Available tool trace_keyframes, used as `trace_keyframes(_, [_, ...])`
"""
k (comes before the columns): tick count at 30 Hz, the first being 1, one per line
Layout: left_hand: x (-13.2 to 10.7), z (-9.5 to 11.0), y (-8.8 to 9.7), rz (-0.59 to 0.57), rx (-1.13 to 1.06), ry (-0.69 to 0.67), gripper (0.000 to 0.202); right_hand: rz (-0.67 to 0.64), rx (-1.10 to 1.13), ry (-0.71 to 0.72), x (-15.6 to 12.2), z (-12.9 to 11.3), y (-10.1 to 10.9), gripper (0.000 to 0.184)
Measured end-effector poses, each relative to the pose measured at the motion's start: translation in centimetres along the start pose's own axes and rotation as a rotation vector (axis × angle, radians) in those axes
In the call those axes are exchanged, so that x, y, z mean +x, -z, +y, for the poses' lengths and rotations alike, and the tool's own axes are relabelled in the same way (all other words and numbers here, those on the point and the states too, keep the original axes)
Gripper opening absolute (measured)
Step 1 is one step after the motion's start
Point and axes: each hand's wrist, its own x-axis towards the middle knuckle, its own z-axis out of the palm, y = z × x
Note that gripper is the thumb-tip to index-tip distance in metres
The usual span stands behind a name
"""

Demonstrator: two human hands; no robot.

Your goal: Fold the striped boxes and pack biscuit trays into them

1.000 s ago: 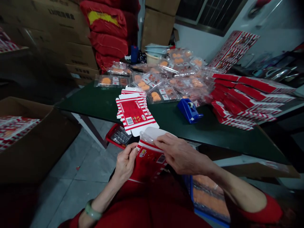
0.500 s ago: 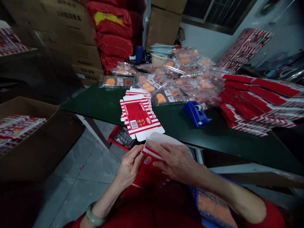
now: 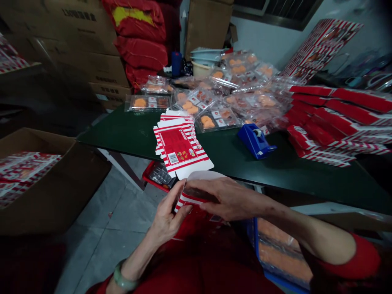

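Observation:
Close to my body, at the table's near edge, I hold a red-and-white striped cardboard box [image 3: 191,201] whose white flap stands up at its far side. My left hand [image 3: 170,216] is closed around its left side, the thumb on the near face. My right hand [image 3: 225,198] grips the right side, fingers reaching across the opening and thumb on the near face. What lies inside the box is hidden. Just beyond it, a fanned stack of flat striped cartons [image 3: 180,143] rests on the green table [image 3: 134,130].
A blue tape dispenser [image 3: 255,141] sits right of the cartons. Clear packs with orange pieces [image 3: 208,121] are heaped behind. Striped boxes [image 3: 333,118] are piled at right. A red basket [image 3: 150,173] and a blue crate [image 3: 257,245] stand below; an open cardboard box [image 3: 58,196] is at left.
The box in my hands has tilted so its opening shows more. My left thumb has moved onto its near face, and my right fingers now reach across the opening. The view has shifted slightly.

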Motion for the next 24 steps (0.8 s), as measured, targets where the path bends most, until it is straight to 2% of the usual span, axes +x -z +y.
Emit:
trace_keyframes(3, [-0.5,-0.2,-0.6,0.095,-0.083,0.003,0.057,0.014,0.046,0.026,-0.3,0.0,-0.2,0.035])
trace_keyframes(6, [-0.7,-0.3,-0.9,0.136,-0.099,0.053,0.052,0.084,0.104,0.016,-1.1,0.1,-0.9,0.038])
trace_keyframes(9, [-0.3,0.0,-0.7,0.102,-0.118,0.076,0.048,0.146,0.118,0.013,-1.6,0.1,-1.7,0.043])
trace_keyframes(13, [0.4,0.4,-0.5,0.001,-0.168,0.064,0.049,0.177,0.131,0.010,-1.5,0.3,-2.4,0.040])
trace_keyframes(16, [0.3,0.2,-0.6,0.036,-0.157,0.073,0.059,0.192,0.064,0.011,-1.5,0.6,-2.7,0.043])
trace_keyframes(19, [0.0,-0.2,-0.8,0.095,-0.105,0.050,0.059,0.160,0.006,0.005,-1.3,0.5,-2.5,0.046])
trace_keyframes(21, [0.0,-0.3,-0.7,0.065,-0.040,0.019,0.049,0.100,-0.016,-0.040,-0.8,0.3,-2.0,0.043])
trace_keyframes(24, [0.3,0.0,-0.4,-0.011,0.051,-0.021,0.045,-0.029,-0.050,-0.086,0.5,-0.2,-0.9,0.032])
